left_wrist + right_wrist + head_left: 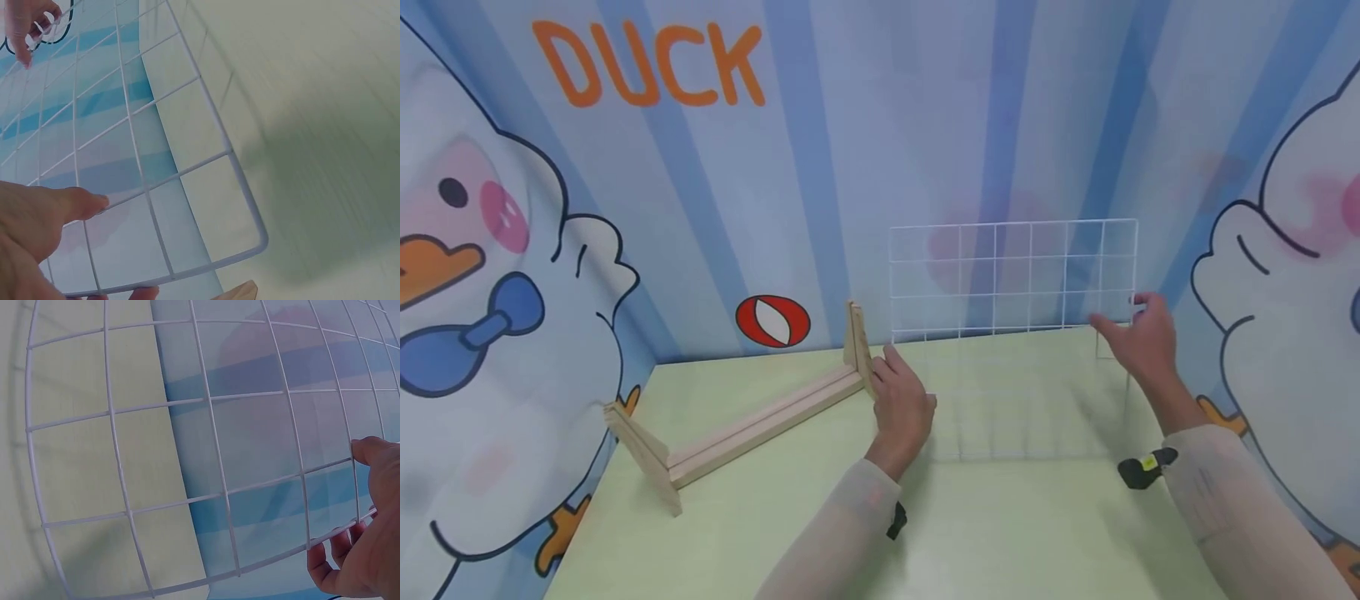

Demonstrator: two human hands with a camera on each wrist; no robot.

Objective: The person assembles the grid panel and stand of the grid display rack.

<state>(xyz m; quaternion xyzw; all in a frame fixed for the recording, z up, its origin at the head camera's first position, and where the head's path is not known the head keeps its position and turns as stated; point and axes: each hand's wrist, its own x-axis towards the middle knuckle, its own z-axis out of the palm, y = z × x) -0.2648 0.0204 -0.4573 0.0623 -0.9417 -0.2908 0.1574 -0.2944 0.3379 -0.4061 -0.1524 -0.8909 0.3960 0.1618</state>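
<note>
White wire grid panel point(994, 333), right of centre: left hand point(904, 404) and right hand point(1144, 340) grip opposite sides; keep level.

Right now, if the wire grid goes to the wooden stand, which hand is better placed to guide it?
Probably the left hand: it holds the wire grid on the side nearest the wooden stand; the right hand holds the far side.

From above and behind the left hand point(902, 407) and right hand point(1144, 340), the head camera faces forward and down, while each wrist camera, much nearer, looks past its own hand through the same wire grid point(208, 399) to the wall point(895, 150).
</note>
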